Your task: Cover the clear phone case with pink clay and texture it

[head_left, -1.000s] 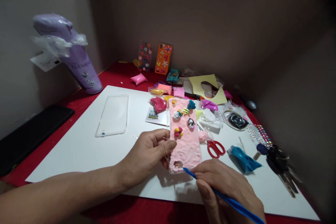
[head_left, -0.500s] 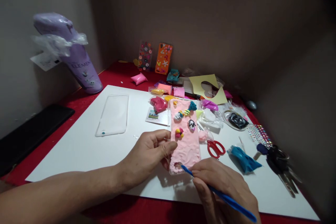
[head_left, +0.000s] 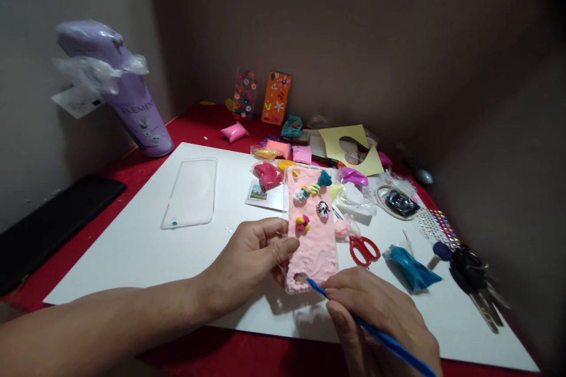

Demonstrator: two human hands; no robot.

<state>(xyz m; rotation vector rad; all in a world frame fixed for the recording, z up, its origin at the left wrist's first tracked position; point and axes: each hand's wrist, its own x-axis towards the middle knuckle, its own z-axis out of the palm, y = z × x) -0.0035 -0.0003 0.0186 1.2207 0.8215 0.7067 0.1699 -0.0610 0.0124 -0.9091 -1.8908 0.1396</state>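
Note:
My left hand [head_left: 252,256] grips the left edge of a phone case coated in pink clay [head_left: 312,241], held just above a white board [head_left: 145,247]. Small coloured clay decorations sit on the case's upper half. My right hand [head_left: 375,312] is closed round a blue modelling tool [head_left: 354,321], whose tip touches the case's near edge beside the camera cut-out.
A clear empty phone case [head_left: 191,193] lies on the board to the left. Red scissors [head_left: 363,247], clay packets, a blue bag [head_left: 411,268], keys [head_left: 473,274] and a gem sheet crowd the right. A purple bottle [head_left: 119,91] leans at far left; two decorated cases stand against the wall.
The blue tool's tip has crept slightly left along the case's near edge, and my right hand shifted a little with it. My left hand keeps the case still.

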